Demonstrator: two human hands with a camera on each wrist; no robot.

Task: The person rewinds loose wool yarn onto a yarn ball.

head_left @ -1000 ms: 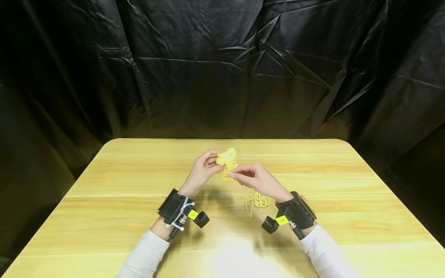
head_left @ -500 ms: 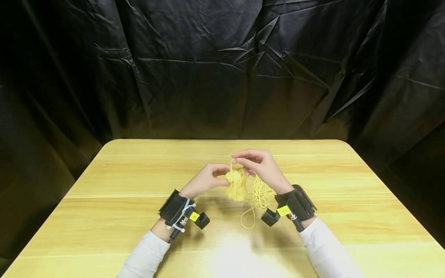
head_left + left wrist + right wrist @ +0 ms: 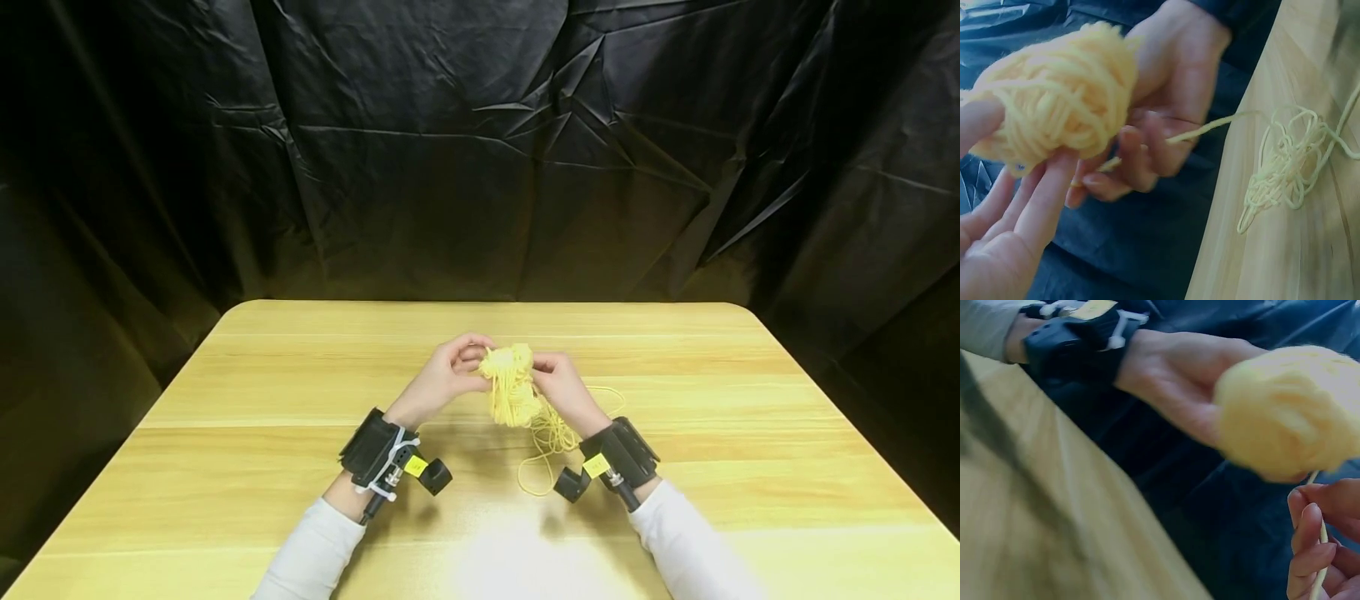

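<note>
A ball of yellow yarn point(image 3: 513, 387) is held above the table between the two hands. My left hand point(image 3: 441, 373) grips it from the left, thumb on one side and fingers on the other, as the left wrist view shows on the ball point(image 3: 1060, 94). Close behind the ball, my right hand point(image 3: 564, 385) pinches the yarn strand point(image 3: 1321, 550) that runs out of it. From those curled fingers the strand leads across to a loose tangle of yarn point(image 3: 1288, 165) lying on the table. In the head view the right fingertips are partly hidden by the ball.
A wooden table point(image 3: 262, 475) carries everything, its far edge backed by a black curtain point(image 3: 420, 200). The loose yarn point(image 3: 553, 432) spreads below the right hand, one loop reaching towards the near side. Each wrist wears a black camera band point(image 3: 378, 450).
The right hand has gone from the near side of the ball, over its top, to behind its right side. The ball has turned and shifted slightly right in the left hand.
</note>
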